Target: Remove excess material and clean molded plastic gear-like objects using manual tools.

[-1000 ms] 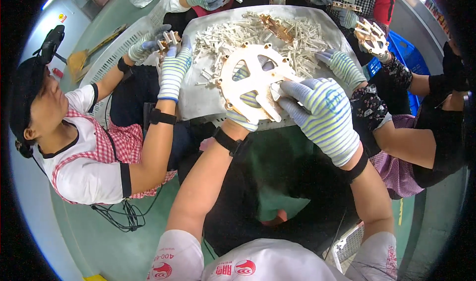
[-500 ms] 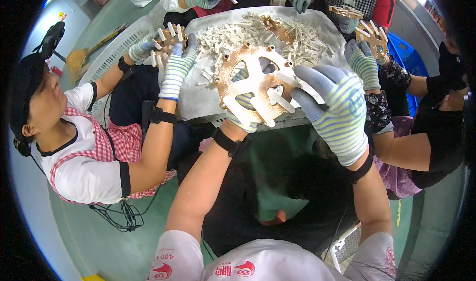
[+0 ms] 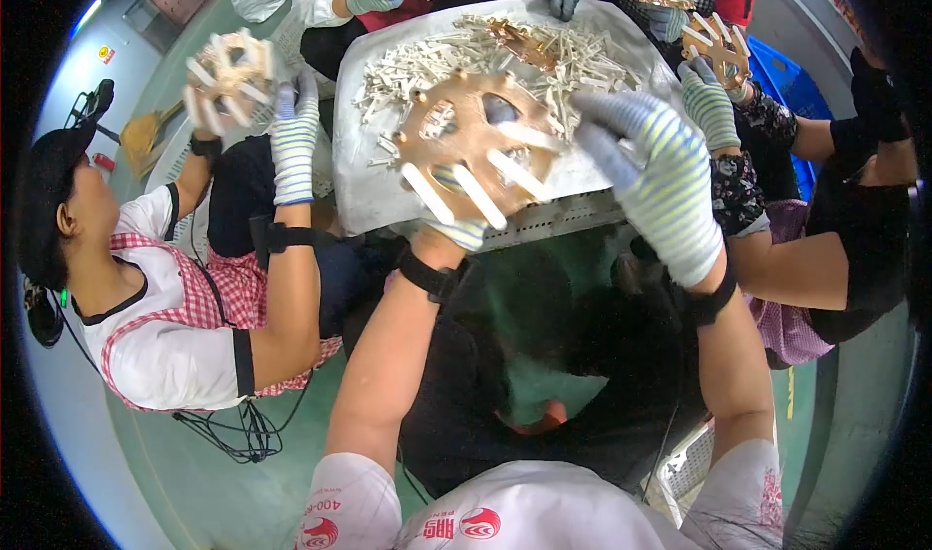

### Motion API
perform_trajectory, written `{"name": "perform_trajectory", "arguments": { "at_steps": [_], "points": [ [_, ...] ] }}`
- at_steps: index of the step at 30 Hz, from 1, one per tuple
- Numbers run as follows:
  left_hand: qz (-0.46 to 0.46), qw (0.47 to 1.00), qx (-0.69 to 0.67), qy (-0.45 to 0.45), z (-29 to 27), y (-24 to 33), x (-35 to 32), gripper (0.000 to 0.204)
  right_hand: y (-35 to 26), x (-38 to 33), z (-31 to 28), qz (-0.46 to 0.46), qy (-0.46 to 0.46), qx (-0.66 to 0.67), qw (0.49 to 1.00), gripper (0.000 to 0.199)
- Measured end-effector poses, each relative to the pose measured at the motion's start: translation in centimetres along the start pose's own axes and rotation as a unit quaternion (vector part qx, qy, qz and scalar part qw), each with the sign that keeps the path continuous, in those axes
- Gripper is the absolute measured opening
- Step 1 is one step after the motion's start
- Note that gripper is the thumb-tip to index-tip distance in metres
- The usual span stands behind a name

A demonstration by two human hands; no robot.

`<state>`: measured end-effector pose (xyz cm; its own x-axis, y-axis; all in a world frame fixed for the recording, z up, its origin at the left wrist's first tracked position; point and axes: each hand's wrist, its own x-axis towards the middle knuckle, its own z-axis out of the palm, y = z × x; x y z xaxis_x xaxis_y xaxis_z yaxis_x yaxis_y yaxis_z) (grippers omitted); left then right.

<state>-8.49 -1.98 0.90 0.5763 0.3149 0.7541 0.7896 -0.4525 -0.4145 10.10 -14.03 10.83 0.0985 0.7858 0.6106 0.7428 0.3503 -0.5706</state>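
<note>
Loading white sticks into a round tan slotted wheel point(image 3: 476, 147) above the grey tabletop point(image 3: 374, 196).
The left hand point(image 3: 456, 222), in a striped glove, gripped the wheel's lower edge, fingers closed around it. A few sticks sat in the slots; many lay loose in the white stick pile point(image 3: 466, 50). The right hand point(image 3: 655, 176) hovered just beside the wheel, fingers spread and holding nothing.
</note>
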Motion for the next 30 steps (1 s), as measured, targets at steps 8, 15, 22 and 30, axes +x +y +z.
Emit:
{"name": "perform_trajectory", "arguments": {
  "at_steps": [8, 15, 22, 30],
  "points": [
    [-0.172, 0.935, -0.305, 0.049, 6.9, -1.3, -5.2, 0.063, 8.5, -0.8, 3.0, 0.048, -0.198, -0.106, 0.973, 0.026],
    [-0.149, 0.875, -0.428, -0.171, 5.8, -1.5, -6.8, 0.054, 9.3, -1.1, 5.8, 0.043, -0.231, -0.215, 0.948, 0.027],
    [-0.029, 0.988, -0.105, 0.111, 4.6, 1.0, -6.4, 0.054, 9.1, -1.7, 5.8, 0.009, -0.253, -0.307, 0.917, 0.024],
    [-0.158, 0.852, -0.496, -0.055, 2.0, 1.7, -5.8, 0.058, 8.7, -3.0, 5.4, -0.009, -0.214, -0.278, 0.937, 0.02]
  ]
}}
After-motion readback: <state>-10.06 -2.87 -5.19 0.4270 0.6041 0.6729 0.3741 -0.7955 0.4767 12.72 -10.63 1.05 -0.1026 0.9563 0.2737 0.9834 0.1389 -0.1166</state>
